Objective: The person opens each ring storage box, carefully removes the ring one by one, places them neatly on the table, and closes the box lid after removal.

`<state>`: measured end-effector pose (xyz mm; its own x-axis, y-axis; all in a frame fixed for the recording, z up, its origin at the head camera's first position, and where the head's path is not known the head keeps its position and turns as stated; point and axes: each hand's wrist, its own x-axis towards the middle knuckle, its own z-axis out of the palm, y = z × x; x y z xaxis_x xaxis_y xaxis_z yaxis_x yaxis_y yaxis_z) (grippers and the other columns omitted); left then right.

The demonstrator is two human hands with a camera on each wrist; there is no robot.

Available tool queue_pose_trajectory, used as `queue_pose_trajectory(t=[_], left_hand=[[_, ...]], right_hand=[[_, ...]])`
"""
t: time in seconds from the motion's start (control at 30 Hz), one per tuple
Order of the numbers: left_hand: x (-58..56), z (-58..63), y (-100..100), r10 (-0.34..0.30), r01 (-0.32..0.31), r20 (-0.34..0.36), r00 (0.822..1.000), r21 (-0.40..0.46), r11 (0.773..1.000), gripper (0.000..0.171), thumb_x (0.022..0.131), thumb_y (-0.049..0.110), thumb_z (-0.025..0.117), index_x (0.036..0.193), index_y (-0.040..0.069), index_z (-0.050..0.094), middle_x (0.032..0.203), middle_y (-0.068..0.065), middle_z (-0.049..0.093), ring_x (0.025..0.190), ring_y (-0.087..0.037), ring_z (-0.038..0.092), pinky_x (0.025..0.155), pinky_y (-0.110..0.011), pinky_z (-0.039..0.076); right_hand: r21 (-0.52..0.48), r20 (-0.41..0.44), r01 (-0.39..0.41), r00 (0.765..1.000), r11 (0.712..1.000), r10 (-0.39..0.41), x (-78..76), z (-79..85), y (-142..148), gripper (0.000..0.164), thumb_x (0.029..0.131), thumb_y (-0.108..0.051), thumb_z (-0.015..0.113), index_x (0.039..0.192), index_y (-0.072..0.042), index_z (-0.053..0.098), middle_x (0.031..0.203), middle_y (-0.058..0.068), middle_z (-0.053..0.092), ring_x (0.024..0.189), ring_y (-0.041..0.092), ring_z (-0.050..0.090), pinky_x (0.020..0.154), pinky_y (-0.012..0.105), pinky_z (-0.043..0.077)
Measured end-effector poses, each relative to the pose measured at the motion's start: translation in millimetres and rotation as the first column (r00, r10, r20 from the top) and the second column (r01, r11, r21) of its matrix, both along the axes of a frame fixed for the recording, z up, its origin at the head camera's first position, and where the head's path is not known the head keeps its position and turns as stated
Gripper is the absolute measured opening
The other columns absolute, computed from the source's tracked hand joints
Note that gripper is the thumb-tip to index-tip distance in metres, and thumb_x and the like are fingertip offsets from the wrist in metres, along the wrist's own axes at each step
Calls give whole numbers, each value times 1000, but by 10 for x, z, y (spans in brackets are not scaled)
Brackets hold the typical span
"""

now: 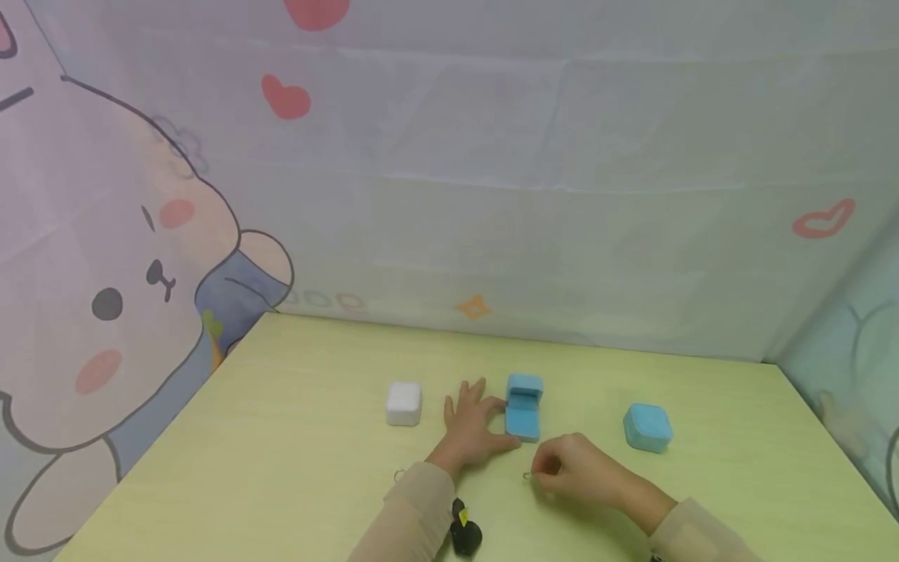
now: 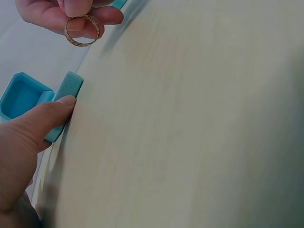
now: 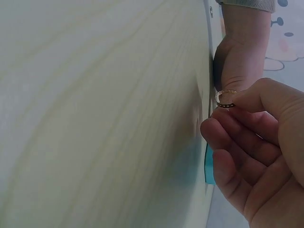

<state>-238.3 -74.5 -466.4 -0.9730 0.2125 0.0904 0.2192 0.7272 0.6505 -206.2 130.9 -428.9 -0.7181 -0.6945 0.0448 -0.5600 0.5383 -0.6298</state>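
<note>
In the head view an open light-blue ring box (image 1: pixel 523 422) stands on the table with its lid tipped up at the back. My left hand (image 1: pixel 472 431) holds it from the left, thumb at the front and index finger at the back; the thumb presses the base in the left wrist view. My right hand (image 1: pixel 577 471) is just right of the box's front. It pinches a gold-coloured ring (image 2: pixel 81 43) between thumb and index finger, with a patterned band and small stones (image 3: pixel 226 105) showing. The ring is in the air, apart from the box.
A white box (image 1: pixel 403 404) stands left of my left hand, and a closed blue box (image 1: pixel 648 428) farther right. A second ring (image 1: pixel 398 474) lies beside my left sleeve. A small black object with a yellow mark (image 1: pixel 466 536) is near the front, partly behind the sleeve.
</note>
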Motion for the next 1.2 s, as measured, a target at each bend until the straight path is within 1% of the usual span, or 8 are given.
queue_pose_trajectory(t=[0.13,0.43,0.73,0.9,1.03,1.2], left_hand=[[-3,6,-2,-1,1,6,1000,1,1000,55,74,45,77,118,16,61,156,-16,22,145,-41,5,112,-63,-2],[-2,6,-3,-4,4,8,1000,13,1000,55,74,45,77,118,16,61,156,-15,23,145,-41,6,112,-63,-2],[-8,4,-5,-1,1,8,1000,12,1000,56,73,45,77,118,16,62,155,-15,23,145,-41,6,112,-63,-2],[-2,18,-15,1,-2,7,1000,22,1000,57,73,44,77,119,15,61,155,-16,23,145,-41,6,112,-63,-3],[-2,19,-22,4,-4,6,1000,8,1000,57,74,44,77,120,16,61,155,-16,23,145,-41,6,112,-63,-2],[-7,17,-25,5,-5,5,1000,-2,1000,57,74,45,76,121,16,61,155,-16,23,145,-41,6,112,-63,-2]], right_hand=[[-3,3,-17,1000,1000,17,14,7,-13,7,83,-11,67,77,-13,69,69,-14,61,64,-5,50,61,18,48],[-16,49,-44,998,999,45,43,0,-23,7,86,-18,68,79,-15,69,73,-12,63,64,-4,52,59,18,49],[-3,93,-70,993,998,70,46,-3,-24,12,88,-23,66,78,-16,69,70,-13,62,62,-4,51,56,18,48],[33,84,-54,995,998,51,38,12,-42,14,88,-26,66,77,-17,70,67,-14,60,59,-4,49,55,18,46],[56,78,-38,996,998,33,31,18,-46,16,88,-27,66,76,-17,69,64,-15,57,57,-4,46,53,18,44],[59,97,-43,995,997,37,28,10,-44,12,88,-23,66,77,-17,68,66,-14,57,59,-3,47,55,18,45]])
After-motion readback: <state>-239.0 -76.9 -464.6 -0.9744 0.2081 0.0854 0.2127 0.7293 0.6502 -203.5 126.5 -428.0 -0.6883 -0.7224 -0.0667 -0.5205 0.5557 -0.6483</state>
